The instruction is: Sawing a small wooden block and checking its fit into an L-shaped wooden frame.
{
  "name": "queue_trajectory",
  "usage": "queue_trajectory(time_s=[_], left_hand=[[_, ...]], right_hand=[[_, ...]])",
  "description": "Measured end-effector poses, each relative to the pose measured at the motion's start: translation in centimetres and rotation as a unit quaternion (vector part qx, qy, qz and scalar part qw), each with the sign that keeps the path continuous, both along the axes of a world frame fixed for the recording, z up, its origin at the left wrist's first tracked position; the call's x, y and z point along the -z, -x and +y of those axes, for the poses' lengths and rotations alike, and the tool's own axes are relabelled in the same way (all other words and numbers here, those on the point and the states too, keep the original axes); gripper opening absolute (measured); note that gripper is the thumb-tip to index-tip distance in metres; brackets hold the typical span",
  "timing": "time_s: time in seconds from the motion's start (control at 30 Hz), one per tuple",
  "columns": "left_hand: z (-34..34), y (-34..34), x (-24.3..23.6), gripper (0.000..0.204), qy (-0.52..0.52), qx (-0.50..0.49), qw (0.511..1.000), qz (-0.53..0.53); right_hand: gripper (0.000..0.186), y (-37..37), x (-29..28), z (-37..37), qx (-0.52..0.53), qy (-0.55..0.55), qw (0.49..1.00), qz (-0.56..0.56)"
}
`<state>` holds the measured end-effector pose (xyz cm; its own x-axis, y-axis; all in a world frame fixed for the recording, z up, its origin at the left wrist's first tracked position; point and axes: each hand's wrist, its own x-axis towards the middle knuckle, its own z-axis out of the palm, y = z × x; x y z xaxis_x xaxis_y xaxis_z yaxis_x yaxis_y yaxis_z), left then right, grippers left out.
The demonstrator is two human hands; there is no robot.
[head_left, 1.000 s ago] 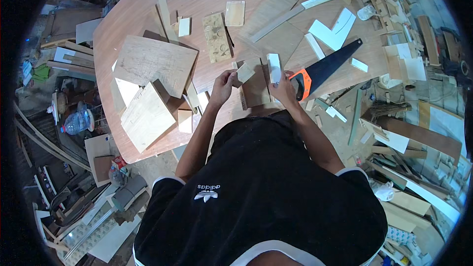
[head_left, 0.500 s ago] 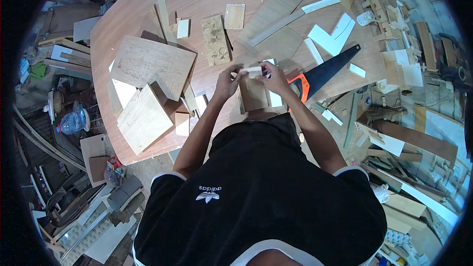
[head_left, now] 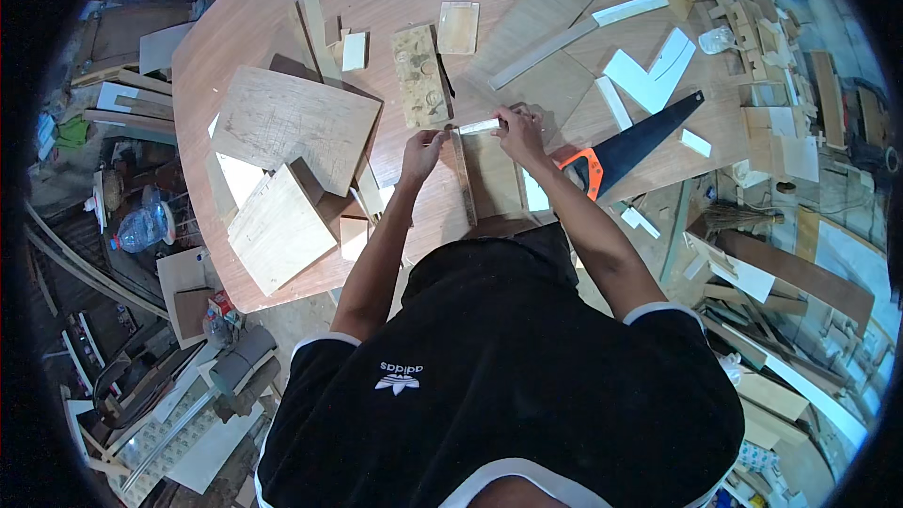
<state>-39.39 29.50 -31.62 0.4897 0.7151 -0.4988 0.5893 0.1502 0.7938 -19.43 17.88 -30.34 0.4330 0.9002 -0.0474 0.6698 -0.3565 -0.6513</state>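
Observation:
A shallow wooden box [head_left: 464, 183] lies at the table's near edge, close against my body. Across its far end runs a short pale wooden strip [head_left: 481, 127]. The fingers of my right hand [head_left: 520, 136] are closed on the strip's right end. My left hand [head_left: 423, 156] pinches at the far left corner, where the strip and the side wall meet; its fingertips partly hide that spot. Just right of the box, a white piece [head_left: 535, 190] shows beneath my right forearm. Farther right lies a handsaw [head_left: 640, 143] with a black blade and orange handle.
Thin wooden boards [head_left: 296, 127] are stacked at the table's left. Beyond my hands sit a stained wooden block [head_left: 420, 75] and a small wooden panel [head_left: 458, 28]. White offcuts [head_left: 649, 71] and a long strip [head_left: 546, 52] lie at the far right. Scrap wood surrounds the table [head_left: 245, 28].
Both hands have lowered the strip onto the box's far end. My right hand has turned over its right end; my left has shifted to the left corner. The view has shifted slightly.

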Motion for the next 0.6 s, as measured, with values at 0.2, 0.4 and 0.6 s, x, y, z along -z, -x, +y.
queue_trajectory(time_s=[0.2,0.4,0.6], left_hand=[[-0.5,-0.9,0.5,0.035,0.003,-0.043,0.999,-0.015],[-0.3,-1.1,2.0,0.042,-0.023,-0.018,1.0,0.004],[-0.7,-2.0,1.1,0.049,-0.032,-0.047,0.998,-0.001]], right_hand=[[0.023,0.0,-0.2,0.5,-0.019,0.006,1.0,0.004],[0.023,0.0,-1.0,0.9,-0.041,0.02,0.999,-0.009],[0.045,-0.5,-1.1,-0.4,-0.061,-0.031,0.995,-0.066]])
